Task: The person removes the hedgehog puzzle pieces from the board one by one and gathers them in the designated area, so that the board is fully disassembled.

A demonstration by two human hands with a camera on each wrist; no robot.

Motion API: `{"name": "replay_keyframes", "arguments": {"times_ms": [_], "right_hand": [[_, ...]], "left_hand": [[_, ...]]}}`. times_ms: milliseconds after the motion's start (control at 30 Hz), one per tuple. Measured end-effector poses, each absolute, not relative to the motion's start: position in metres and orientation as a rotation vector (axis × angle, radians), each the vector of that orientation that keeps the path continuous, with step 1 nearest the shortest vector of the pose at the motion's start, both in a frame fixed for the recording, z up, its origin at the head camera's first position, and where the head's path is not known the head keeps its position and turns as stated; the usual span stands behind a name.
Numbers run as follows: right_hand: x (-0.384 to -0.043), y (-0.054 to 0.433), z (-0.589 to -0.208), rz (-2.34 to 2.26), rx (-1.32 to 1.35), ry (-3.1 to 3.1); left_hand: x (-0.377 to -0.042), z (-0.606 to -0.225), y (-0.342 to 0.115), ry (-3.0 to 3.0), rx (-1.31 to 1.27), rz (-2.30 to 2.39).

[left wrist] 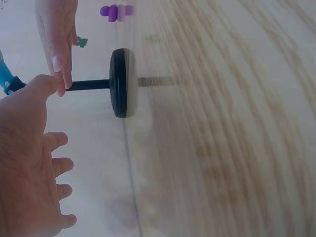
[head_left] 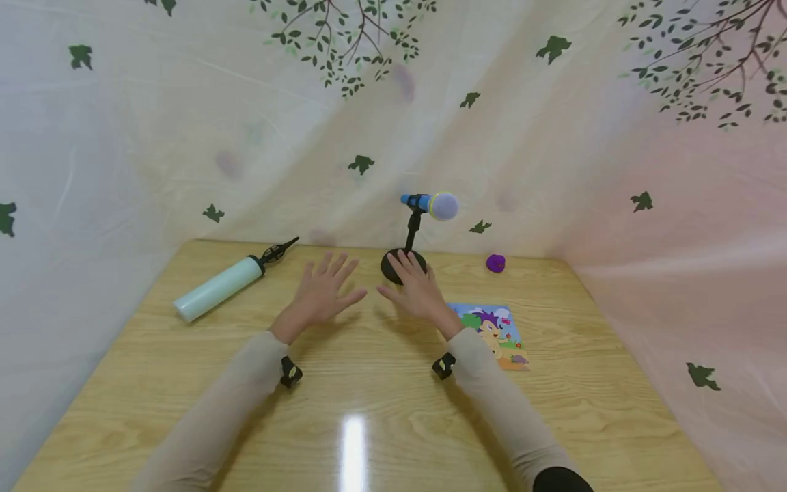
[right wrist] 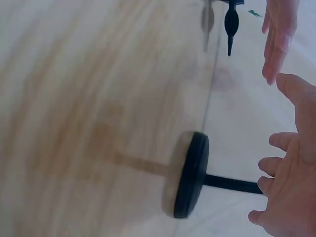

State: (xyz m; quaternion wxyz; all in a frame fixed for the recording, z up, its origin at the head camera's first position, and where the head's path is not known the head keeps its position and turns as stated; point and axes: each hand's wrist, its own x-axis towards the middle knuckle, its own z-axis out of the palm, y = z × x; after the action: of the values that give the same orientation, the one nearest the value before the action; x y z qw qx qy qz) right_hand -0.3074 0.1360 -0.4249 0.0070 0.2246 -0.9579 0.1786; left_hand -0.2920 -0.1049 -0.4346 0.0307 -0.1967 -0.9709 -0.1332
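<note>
Both hands are held above the wooden table with fingers spread and nothing in them. My left hand [head_left: 316, 297] is left of the microphone stand. Beside it, my right hand [head_left: 418, 290] partly covers the stand's round black base [head_left: 389, 268] in the head view. Both wrist views show the palms apart from the base [left wrist: 118, 84]. A blue toy-like microphone [head_left: 433, 205] with a pale round head sits in the stand's clip. Under the right forearm, partly hidden, lies a square cartoon picture board [head_left: 488, 331] with a purple-haired hedgehog.
A pale green hand pump [head_left: 218, 290] with a black nozzle lies at the back left. Near the back right edge sits a small purple toy [head_left: 495, 263]. A pale curtain [head_left: 522, 137] with leaf prints hangs behind the wooden table [head_left: 332, 383].
</note>
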Motion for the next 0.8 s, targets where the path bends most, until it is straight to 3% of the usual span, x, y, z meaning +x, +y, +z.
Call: {"name": "replay_keyframes", "arguments": {"times_ms": [333, 800], "right_hand": [[-0.318, 0.176, -0.407, 0.59, 0.673, -3.012], [-0.315, 0.28, -0.393, 0.549, 0.625, -3.12]], "left_hand": [[-0.302, -0.431, -0.071, -3.015, -0.625, -0.382], [-0.297, -0.441, 0.016, -3.034, -0.827, -0.559]]}}
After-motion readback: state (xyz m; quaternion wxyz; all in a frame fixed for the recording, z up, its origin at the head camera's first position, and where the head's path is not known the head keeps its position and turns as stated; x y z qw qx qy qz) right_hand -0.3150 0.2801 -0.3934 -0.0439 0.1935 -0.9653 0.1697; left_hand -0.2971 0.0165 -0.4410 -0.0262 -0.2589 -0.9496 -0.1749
